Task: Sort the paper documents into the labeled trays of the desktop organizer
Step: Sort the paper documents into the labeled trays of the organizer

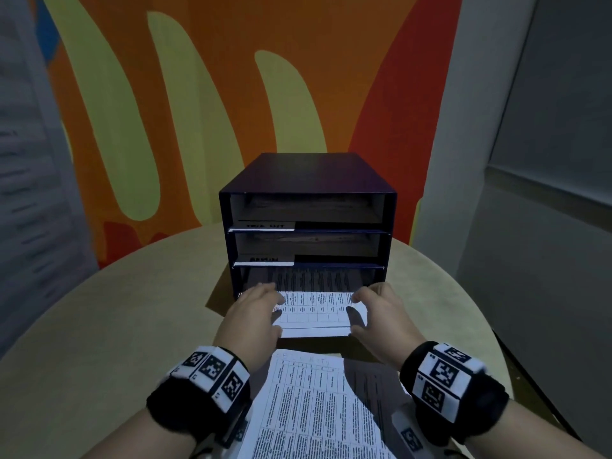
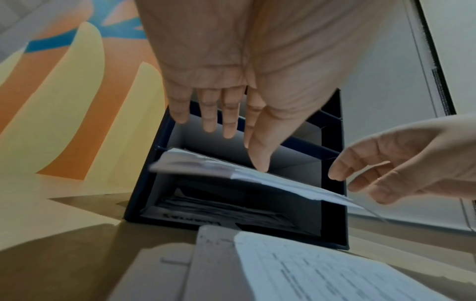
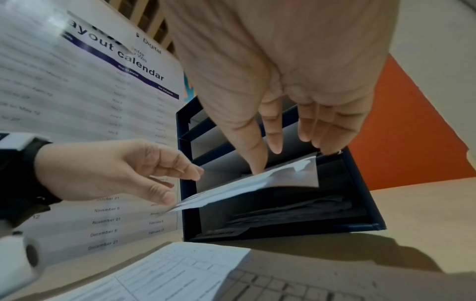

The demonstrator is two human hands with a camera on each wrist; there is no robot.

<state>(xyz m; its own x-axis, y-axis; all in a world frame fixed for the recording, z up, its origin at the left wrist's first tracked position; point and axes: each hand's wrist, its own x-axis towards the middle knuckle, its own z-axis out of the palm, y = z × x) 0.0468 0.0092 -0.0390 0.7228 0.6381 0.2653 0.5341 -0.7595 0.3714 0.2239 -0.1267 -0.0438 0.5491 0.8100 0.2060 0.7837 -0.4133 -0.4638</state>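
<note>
Left hand (image 1: 255, 313) and right hand (image 1: 377, 313), fingers straight, thumbs atop table-printed sheet (image 1: 314, 309) at organizer (image 1: 308, 226) bottom tray; tray labels illegible; wall poster (image 3: 77, 101) reading "calendar"

The boxy three-tier desktop organizer (image 1: 308, 180) was dark navy blue outside, with pale grey-white inner walls and white label strips (image 1: 265, 225) bearing dark lettering too blurred to read. The white paper sheet (image 1: 314, 308) at its lowest tray carried a black-ruled grid of small print, as did the white printed pages (image 1: 311, 409) lying nearer. The round table top (image 1: 99, 326) was plain beige. The wall mural (image 1: 231, 77) behind showed orange, red and pale yellow-green curving shapes, with blue at its left edge. Both black wristbands (image 1: 453, 385) bore white panels with black square-code patterns.
</note>
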